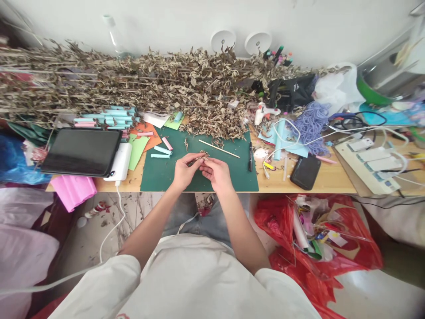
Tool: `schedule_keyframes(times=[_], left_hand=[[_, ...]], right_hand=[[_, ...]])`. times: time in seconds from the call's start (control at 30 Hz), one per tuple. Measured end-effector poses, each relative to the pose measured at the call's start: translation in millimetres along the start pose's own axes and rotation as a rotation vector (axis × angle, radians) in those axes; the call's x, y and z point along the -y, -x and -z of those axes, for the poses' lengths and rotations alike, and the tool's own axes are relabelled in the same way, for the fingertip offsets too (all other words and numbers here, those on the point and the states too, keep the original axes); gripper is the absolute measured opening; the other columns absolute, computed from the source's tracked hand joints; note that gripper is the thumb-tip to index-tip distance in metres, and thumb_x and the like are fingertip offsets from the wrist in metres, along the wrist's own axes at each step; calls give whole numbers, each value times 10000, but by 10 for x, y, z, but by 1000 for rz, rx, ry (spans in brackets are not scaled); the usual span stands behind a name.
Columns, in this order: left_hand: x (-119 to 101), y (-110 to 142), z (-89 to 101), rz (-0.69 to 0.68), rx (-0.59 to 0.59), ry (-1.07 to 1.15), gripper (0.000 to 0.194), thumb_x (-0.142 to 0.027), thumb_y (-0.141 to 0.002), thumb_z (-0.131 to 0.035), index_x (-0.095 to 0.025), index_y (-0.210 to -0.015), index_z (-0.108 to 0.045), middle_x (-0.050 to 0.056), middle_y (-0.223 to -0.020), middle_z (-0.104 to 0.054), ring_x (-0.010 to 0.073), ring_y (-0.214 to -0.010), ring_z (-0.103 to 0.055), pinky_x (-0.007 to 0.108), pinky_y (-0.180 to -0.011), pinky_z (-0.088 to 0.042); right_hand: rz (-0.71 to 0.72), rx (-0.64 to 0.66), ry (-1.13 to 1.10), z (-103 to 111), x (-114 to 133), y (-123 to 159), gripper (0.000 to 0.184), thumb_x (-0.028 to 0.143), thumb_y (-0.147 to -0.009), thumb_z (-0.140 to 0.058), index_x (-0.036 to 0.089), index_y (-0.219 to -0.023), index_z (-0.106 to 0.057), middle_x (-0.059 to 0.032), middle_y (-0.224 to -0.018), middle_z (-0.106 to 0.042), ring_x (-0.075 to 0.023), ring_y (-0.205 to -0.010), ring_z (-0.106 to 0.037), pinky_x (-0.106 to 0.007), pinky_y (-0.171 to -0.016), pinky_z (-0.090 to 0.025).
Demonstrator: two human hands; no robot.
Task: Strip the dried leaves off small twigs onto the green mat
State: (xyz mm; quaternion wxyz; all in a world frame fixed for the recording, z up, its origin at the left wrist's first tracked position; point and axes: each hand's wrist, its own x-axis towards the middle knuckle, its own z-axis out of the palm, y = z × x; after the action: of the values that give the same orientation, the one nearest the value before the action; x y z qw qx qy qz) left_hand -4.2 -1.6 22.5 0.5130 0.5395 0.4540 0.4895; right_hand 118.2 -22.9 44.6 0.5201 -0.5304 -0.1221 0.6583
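Over the dark green cutting mat [159,175], my left hand [186,169] and my right hand [217,173] meet, fingertips pinched together. Between them is a small bit of dried leaf [203,154]; the fingers hide part of it. Just beyond lies a thin wooden stick [219,148], slanting across the mat. A heap of dried leaves [215,122] spills onto the mat's far edge. Left of my hands rest several short blue and pink paper rolls [162,150]. A black pen [250,157] lies along the mat's right edge.
Dried stalks [116,84] fill the back of the table. At left are a tablet [83,152], a white power bank [120,161] and stacked paper rolls [119,116]. A glue gun [265,113], purple cord [311,126] and power strip [368,164] sit right. Below hangs a red bag [279,221].
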Motion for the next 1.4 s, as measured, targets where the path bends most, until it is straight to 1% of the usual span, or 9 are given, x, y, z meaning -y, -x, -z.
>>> schedule_keyframes(times=[0.1,0.3,0.43,0.57,0.7,0.9,1.0,1.23,1.4], left_hand=[[9,-26,104,-2,-17,-27,243,-349,-761,-758,-228,-969,-792,71,-997,-749,193,-864,-683,304,-782,-553],[49,-174,410,107,-330,129,351,-338,-665,-820,-176,-974,-784,41,-806,-735,90,-592,-571,226,-612,-486],[47,-262,525,105,-418,206,369,-333,-632,-831,-162,-954,-777,27,-776,-710,68,-586,-540,202,-582,-449],[36,-296,519,118,-442,219,381,-338,-621,-835,-168,-955,-771,25,-808,-710,62,-592,-545,203,-590,-461],[-1,-308,441,130,-446,288,374,-327,-601,-856,-164,-926,-769,13,-792,-697,54,-594,-549,182,-578,-463],[-93,-263,75,209,-387,438,367,-308,-595,-867,-149,-905,-753,10,-789,-695,52,-597,-557,165,-574,-469],[-127,-204,-135,182,-351,479,349,-309,-625,-854,-158,-923,-750,27,-839,-714,74,-654,-596,172,-601,-486],[-141,-71,-266,151,-261,406,342,-343,-703,-820,-170,-991,-758,65,-938,-746,136,-769,-670,211,-654,-531],[-38,-66,-168,75,-216,278,393,-315,-698,-828,-174,-1058,-756,80,-1010,-757,187,-878,-701,310,-832,-568]], right_hand=[[125,40,230,-3,-9,11,127,249,-769,-674,201,-867,-737,6,-726,-732,-97,-598,-646,-187,-535,-485],[786,-106,1113,-200,113,-103,206,262,-889,-560,194,-1012,-711,-64,-916,-733,-188,-822,-663,-321,-830,-509],[861,-39,1560,-500,137,-337,213,285,-910,-569,176,-1073,-653,-121,-975,-709,-251,-913,-649,-332,-775,-504],[883,-22,1736,-703,94,-517,188,195,-927,-504,144,-1063,-623,-168,-1007,-690,-275,-953,-635,-346,-774,-498],[876,-53,1603,-628,97,-428,220,79,-900,-431,159,-978,-622,-143,-996,-682,-241,-929,-639,-326,-777,-499],[763,-152,629,-355,-86,-94,78,232,-855,-536,192,-852,-602,-13,-780,-675,-140,-680,-632,-254,-689,-541],[691,-180,353,-318,-233,-72,117,298,-825,-578,190,-856,-609,-9,-777,-679,-134,-678,-640,-250,-664,-556],[619,-201,256,-287,-288,-120,183,374,-827,-613,191,-838,-605,-9,-755,-688,-138,-635,-650,-262,-617,-573],[742,-187,512,-242,-267,-46,154,315,-876,-562,195,-825,-644,-26,-788,-705,-150,-697,-660,-279,-712,-570]])
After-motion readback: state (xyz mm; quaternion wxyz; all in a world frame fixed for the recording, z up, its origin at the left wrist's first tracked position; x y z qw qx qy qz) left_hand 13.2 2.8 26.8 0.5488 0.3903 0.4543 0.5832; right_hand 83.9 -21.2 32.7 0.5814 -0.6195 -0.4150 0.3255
